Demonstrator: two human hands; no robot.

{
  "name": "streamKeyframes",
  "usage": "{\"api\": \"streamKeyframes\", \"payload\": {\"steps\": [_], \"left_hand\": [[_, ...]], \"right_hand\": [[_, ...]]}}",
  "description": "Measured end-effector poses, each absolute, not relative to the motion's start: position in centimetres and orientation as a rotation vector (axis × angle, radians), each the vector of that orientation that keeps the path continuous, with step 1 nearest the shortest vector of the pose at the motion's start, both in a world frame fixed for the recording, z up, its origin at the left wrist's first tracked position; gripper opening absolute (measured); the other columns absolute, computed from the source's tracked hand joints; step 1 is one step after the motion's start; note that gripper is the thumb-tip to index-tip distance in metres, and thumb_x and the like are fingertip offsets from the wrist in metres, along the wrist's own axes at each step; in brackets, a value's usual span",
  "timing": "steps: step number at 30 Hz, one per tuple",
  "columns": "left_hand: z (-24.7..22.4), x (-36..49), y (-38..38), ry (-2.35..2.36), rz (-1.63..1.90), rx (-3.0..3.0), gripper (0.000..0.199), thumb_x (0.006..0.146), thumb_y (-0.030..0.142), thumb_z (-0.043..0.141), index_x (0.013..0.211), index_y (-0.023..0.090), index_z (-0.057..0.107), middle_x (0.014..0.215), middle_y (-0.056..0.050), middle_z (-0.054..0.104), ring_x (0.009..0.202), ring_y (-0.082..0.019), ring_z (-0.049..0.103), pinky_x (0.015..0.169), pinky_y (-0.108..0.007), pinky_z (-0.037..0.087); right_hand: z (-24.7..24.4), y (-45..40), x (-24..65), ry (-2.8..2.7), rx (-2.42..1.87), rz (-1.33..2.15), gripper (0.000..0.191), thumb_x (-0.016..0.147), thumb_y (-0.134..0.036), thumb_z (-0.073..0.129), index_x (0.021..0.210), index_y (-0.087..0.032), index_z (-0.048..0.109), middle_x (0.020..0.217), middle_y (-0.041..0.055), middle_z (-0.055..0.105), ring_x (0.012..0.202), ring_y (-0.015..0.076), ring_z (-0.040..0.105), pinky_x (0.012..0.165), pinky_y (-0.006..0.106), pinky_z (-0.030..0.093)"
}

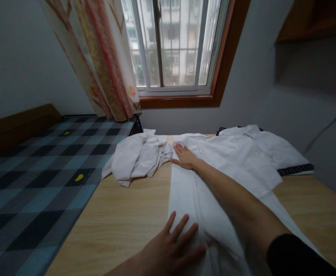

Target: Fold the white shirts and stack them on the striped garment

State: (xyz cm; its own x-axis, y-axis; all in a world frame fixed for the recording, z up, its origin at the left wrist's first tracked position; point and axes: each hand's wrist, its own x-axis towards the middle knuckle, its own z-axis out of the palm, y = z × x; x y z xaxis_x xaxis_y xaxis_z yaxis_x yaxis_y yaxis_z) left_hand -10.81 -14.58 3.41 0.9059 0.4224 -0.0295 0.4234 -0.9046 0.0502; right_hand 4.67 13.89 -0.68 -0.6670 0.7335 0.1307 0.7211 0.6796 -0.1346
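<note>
Both hands open, right hand (185, 156) flat on white garment (213, 161), left hand (172, 247) spread over its near edge

My feed gives me plain white in the spread cloth (236, 161) and the bunched cloth (133, 157). At right I pick out a black edging (295, 169) with fine pale stripes. The tabletop (122, 214) reads light tan, wood-grained; the bed cover (38, 188) is checked black, grey and muted blue — yellow spots too. I see cream, red and gold on the curtain (99, 57) — orange flowers, brown branches — and a black sleeve (294, 253).
</note>
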Motion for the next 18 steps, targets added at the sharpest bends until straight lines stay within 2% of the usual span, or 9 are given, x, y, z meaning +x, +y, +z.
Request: {"api": "streamKeyframes", "payload": {"steps": [5, 10, 15, 18], "left_hand": [[-1.0, -11.2, -14.1, 0.6, 0.248, 3.292, 0.068, 0.088, 0.048, 0.057, 0.148, 0.029, 0.03, 0.152, -0.015, 0.036, 0.133, -0.04, 0.041, 0.105, -0.063, 0.034], [-3.1, -11.1, -14.2, 0.7, 0.438, 3.421, 0.059, 0.089, 0.049, 0.058, 0.142, 0.036, 0.038, 0.148, -0.007, 0.043, 0.131, -0.035, 0.045, 0.107, -0.06, 0.035], [-4.1, -10.8, -14.2, 0.838, 0.315, 3.483, 0.049, 0.088, 0.048, 0.061, 0.133, 0.031, 0.052, 0.154, -0.002, 0.034, 0.135, -0.031, 0.04, 0.111, -0.051, 0.035], [-5.2, -10.9, -14.0, 0.802, 0.274, 3.493, 0.049, 0.089, 0.05, 0.058, 0.134, 0.032, 0.052, 0.156, 0.0, 0.031, 0.136, -0.031, 0.038, 0.111, -0.051, 0.036]], "right_hand": [[-0.7, 16.7, 4.2, -2.746, -1.155, 0.155, 0.092, 0.091, -0.07, 0.008, 0.151, 0.0, 0.02, 0.157, 0.0192, 0.02, 0.147, 0.0287, 0.015, 0.118, 0.045, 0.012], [-0.7, 19.6, 3.2, -2.754, -1.189, 0.209, 0.088, 0.092, -0.069, 0.007, 0.152, -0.006, 0.024, 0.158, 0.0154, 0.021, 0.147, 0.0275, 0.016, 0.118, 0.048, 0.01], [-0.9, 21.9, 2.3, -2.749, -1.232, 0.238, 0.09, 0.091, -0.07, 0.002, 0.153, -0.007, 0.021, 0.159, 0.0138, 0.017, 0.148, 0.0245, 0.014, 0.118, 0.047, 0.01], [-1.1, 22.7, 2.0, -2.727, -1.256, 0.233, 0.092, 0.09, -0.072, 0.001, 0.153, -0.007, 0.02, 0.159, 0.0135, 0.017, 0.148, 0.0234, 0.014, 0.119, 0.047, 0.01]]}}
